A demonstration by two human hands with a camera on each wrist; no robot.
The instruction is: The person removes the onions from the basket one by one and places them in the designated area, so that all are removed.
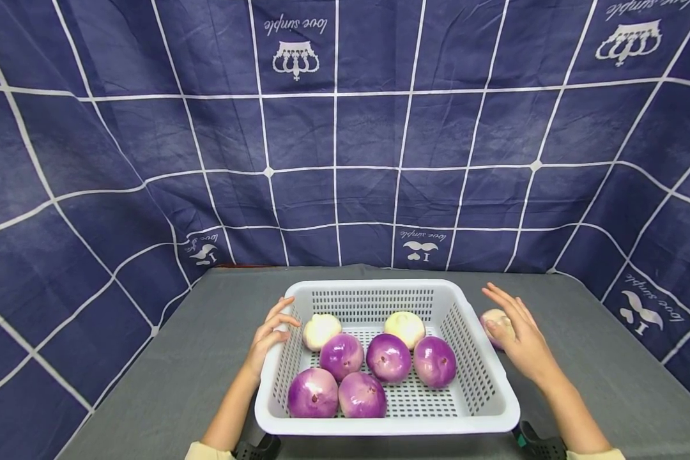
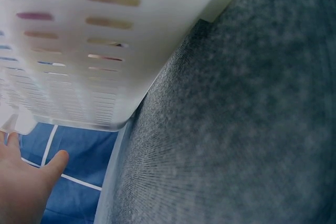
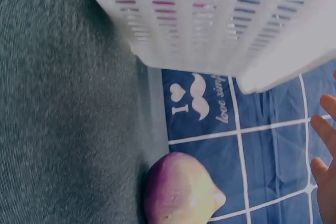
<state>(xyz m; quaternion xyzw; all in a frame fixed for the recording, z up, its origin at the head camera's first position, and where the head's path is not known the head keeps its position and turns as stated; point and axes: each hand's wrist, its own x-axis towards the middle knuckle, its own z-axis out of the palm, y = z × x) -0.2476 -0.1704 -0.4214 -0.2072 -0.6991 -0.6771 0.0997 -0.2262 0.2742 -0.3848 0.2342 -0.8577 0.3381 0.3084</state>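
Observation:
A white plastic basket with slotted sides holds several round purple-and-white turnips. At its left rim is my left hand, the fingers loosely bent and reaching over the edge; whether they touch it I cannot tell. In the left wrist view the thumb of that hand stands away from the basket wall. Past the basket's right side hovers my right hand, fingers spread and holding nothing. Partly hidden behind it, a single turnip lies on the table outside the basket; the right wrist view shows this turnip apart from the fingers.
A grey cloth-covered table carries the basket. Blue curtain fabric with white grid lines hangs behind the table and along both sides. Dark wrist straps are on both forearms, close to the basket's front corners.

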